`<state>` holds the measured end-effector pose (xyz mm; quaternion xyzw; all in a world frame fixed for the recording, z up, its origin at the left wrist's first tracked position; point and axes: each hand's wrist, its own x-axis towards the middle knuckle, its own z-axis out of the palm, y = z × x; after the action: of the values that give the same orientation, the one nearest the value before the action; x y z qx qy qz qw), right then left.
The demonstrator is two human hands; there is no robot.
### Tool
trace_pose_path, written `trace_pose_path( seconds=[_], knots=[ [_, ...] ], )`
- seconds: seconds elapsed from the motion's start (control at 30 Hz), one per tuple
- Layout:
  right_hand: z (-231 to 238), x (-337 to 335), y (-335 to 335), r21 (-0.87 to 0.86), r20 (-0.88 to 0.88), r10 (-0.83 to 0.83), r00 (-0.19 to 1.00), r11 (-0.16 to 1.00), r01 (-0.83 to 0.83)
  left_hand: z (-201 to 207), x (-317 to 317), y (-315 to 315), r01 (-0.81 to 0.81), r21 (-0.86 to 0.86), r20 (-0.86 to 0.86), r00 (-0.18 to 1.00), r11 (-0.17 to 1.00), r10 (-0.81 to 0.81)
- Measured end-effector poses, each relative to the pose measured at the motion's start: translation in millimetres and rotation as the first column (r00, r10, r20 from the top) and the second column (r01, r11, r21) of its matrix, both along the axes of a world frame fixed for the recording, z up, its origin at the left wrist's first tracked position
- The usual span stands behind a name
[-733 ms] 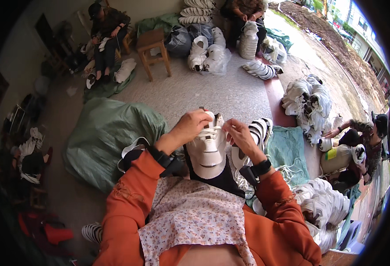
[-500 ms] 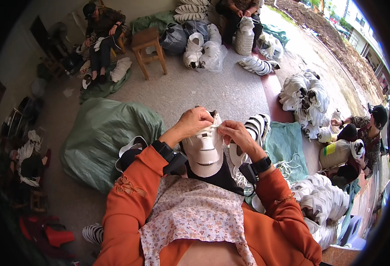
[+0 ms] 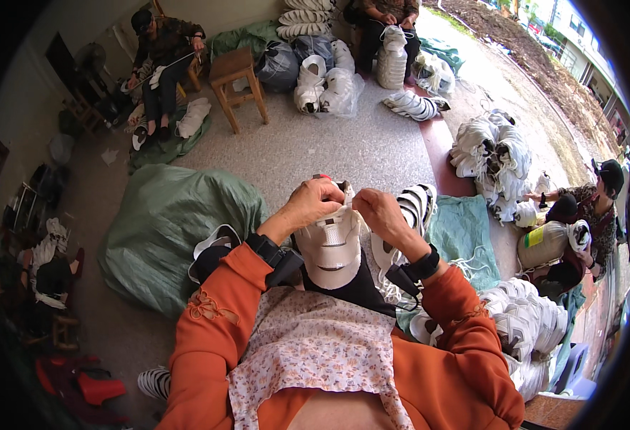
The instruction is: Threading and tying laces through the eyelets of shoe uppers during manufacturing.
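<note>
A beige-and-white, mesh-panelled shoe upper lies right of the bulging green plastic sack, with the left hand and right hand at its laced end, each grip's fingertips together, anything pinched hidden.

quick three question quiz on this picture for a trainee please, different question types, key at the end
1. Multiple choice: which thing are the bare left hand and bare right hand closest to?
A) a square-seated brown wooden stool
B) a beige-and-white shoe with its toe toward the person
C) a dark plastic bag
2. True or false: the large, crinkled green sack lies to the left of both hands.
3. Fill in the missing word: the light cloth apron on the person's front carries a small ____ print.

Key: 1 B; 2 true; 3 floral.
</note>
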<state>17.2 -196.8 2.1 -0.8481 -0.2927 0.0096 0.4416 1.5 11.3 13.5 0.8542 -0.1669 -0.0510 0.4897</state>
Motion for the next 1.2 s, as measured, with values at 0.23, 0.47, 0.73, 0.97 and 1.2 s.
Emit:
trace_pose_path(
  seconds=[0.23,0.47,0.73,0.97,1.2],
  knots=[
    [-2,12,-4,0.076,-0.199,0.139,0.970,0.989,-0.126,0,0,-2,-0.005,0.022,0.035,0.999,1.000,0.004],
    [5,51,-12,0.100,-0.122,0.276,0.953,0.959,-0.265,3,-1,-3,-0.039,0.057,-0.006,0.999,0.998,0.039],
    [2,51,-6,0.187,-0.241,0.338,0.910,0.936,-0.298,15,-8,-10,-0.135,0.240,0.457,0.889,0.961,0.011],
    [-9,53,-6,0.273,-0.299,0.348,0.889,0.924,-0.269,40,2,120,-0.597,0.345,0.738,0.649,0.724,0.183],
    [-8,49,-7,0.353,-0.415,0.386,0.824,0.903,-0.246,59,-69,313,-0.982,0.134,0.697,0.191,0.136,0.691]
  ],
)
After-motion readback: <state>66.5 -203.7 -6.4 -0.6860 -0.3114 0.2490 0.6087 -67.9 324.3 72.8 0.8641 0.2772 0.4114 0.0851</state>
